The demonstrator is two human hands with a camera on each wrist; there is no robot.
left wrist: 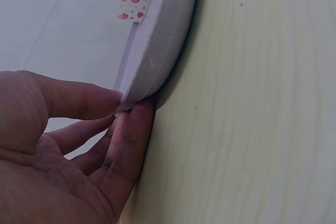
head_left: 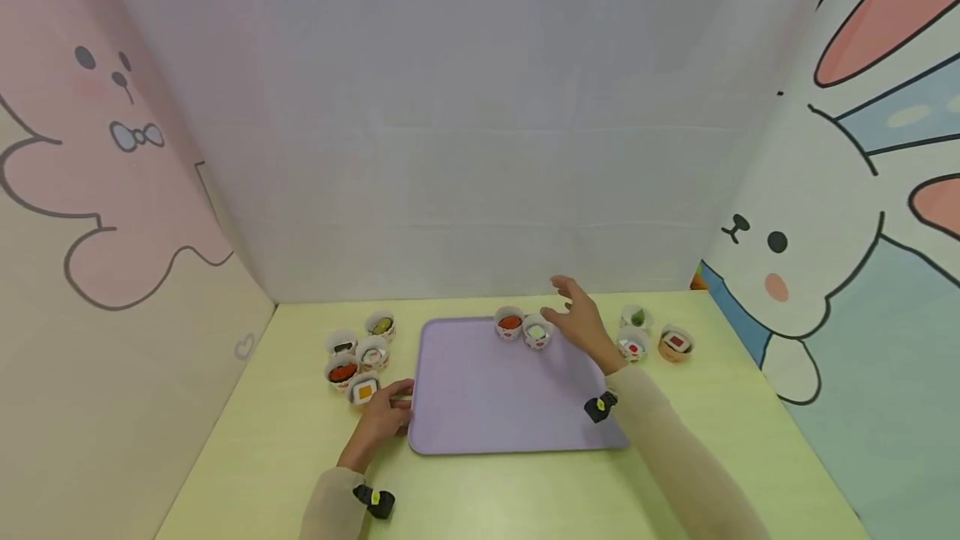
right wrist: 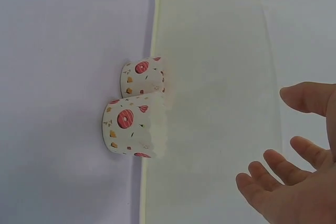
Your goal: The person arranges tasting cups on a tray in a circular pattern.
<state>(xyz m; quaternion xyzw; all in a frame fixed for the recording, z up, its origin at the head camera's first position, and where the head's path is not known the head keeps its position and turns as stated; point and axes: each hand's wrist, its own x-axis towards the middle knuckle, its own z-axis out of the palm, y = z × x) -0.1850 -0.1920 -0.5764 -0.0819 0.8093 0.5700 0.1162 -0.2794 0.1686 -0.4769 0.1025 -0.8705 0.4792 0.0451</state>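
Observation:
A lilac tray (head_left: 495, 407) lies on the pale yellow table. My left hand (head_left: 384, 417) pinches the tray's left rim, with the thumb (left wrist: 86, 100) above and the fingers (left wrist: 128, 145) under the edge. Two printed paper cups stand side by side near the tray's back edge. One cup (head_left: 509, 323) has an orange-red filling; the other cup (head_left: 537, 332) shows something pale green and white. My right hand (head_left: 581, 327) hovers over the tray's back right, beside those cups and apart from them, its fingers spread and holding nothing.
Several paper cups with sushi-like pieces cluster left of the tray, including one cup (head_left: 364, 390) close to my left hand. To the right are three more, one an orange-based cup (head_left: 676, 343). A white curtain (head_left: 480, 148) hangs behind the table.

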